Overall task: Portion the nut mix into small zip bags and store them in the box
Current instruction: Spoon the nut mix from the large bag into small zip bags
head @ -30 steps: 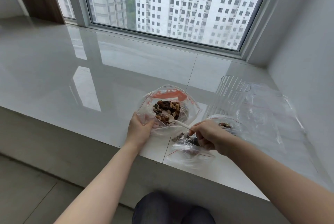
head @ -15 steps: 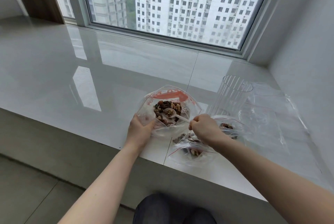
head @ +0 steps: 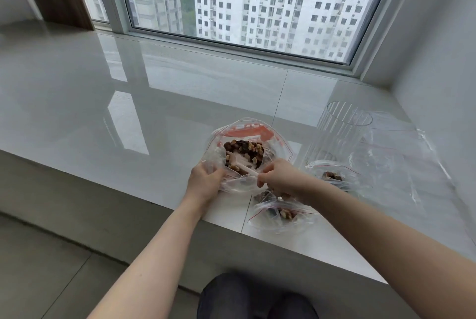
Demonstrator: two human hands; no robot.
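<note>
On the glossy white sill (head: 159, 117), near its front edge, sits the large zip bag (head: 244, 138) of nut mix (head: 243, 150). Left hand (head: 204, 183) grips its near rim; right hand (head: 282, 180) pinches a white plastic spoon (head: 243, 165) dipped inside. Judged light, limp and slippery; best held at the rim. Film is clear with an orange band; contents brown and tan.
</note>
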